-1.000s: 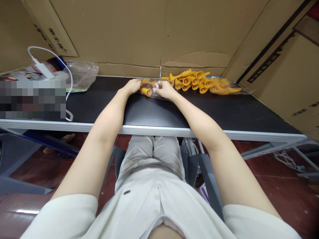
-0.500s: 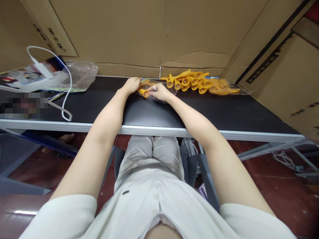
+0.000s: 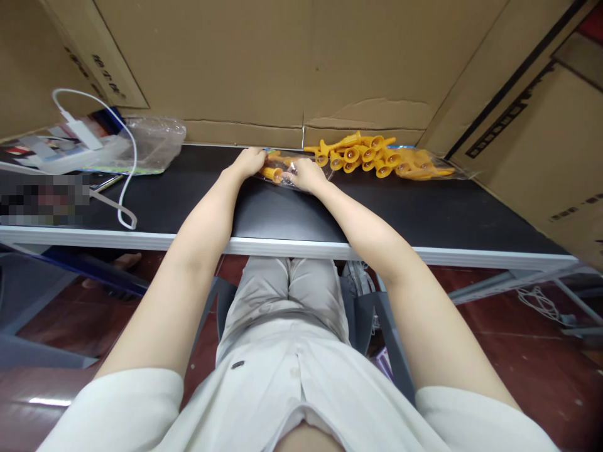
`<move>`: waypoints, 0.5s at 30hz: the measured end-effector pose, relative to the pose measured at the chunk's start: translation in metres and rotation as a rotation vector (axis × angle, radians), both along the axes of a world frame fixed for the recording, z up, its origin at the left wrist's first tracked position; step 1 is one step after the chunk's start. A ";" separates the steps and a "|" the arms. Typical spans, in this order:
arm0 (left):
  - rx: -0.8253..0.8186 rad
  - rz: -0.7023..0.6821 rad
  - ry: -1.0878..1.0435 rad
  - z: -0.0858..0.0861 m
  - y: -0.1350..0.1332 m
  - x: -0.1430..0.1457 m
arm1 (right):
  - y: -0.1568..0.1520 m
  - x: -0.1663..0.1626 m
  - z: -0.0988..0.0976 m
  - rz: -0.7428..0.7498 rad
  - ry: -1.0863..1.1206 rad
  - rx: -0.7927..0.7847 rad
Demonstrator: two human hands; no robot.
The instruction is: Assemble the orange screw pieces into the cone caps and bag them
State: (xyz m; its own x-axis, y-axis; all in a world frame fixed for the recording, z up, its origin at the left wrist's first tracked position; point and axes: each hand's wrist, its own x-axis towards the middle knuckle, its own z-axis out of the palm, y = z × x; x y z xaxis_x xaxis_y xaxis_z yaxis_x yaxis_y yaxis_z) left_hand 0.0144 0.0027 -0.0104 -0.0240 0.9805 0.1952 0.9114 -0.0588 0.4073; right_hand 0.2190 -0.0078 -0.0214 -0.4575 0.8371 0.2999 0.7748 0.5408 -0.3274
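Note:
A clear plastic bag lies on the black tabletop between my hands. Inside it are yellow horns, and the nearest yellow horn turns its flared mouth toward my right hand. My left hand is closed on the bag's left end, its fingertips partly hidden behind it. My right hand is at the bag's right end with curled fingers gripping the plastic, close to the horn's mouth. Right of my hands, a pile of yellow horns lies along the back of the table.
More horns sit in another clear bag at the right. On the left are plastic packaging, a white plug and its looped cable. Cardboard walls stand behind and to the right. The table's metal edge runs across my lap.
My right fingers have come off the horn's mouth and shifted slightly right. The horn now lies flatter, a little left, in the bag. My left hand has hardly moved.

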 end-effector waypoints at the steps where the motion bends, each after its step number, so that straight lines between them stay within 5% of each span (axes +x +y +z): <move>1: -0.004 0.000 0.002 0.000 0.000 0.000 | -0.001 0.001 0.001 -0.027 -0.028 0.030; 10: -0.034 0.015 0.073 0.009 -0.019 0.009 | -0.010 0.005 0.009 -0.097 -0.080 0.009; 15: -0.058 0.058 0.106 0.010 -0.021 0.006 | -0.004 0.004 0.006 0.080 0.107 -0.131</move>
State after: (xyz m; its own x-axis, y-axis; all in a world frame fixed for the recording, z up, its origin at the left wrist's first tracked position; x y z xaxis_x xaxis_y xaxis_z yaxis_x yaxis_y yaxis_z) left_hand 0.0203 -0.0180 0.0000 -0.0629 0.9877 0.1431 0.9506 0.0156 0.3101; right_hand 0.2235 -0.0114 -0.0156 -0.4958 0.8343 0.2410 0.6877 0.5467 -0.4777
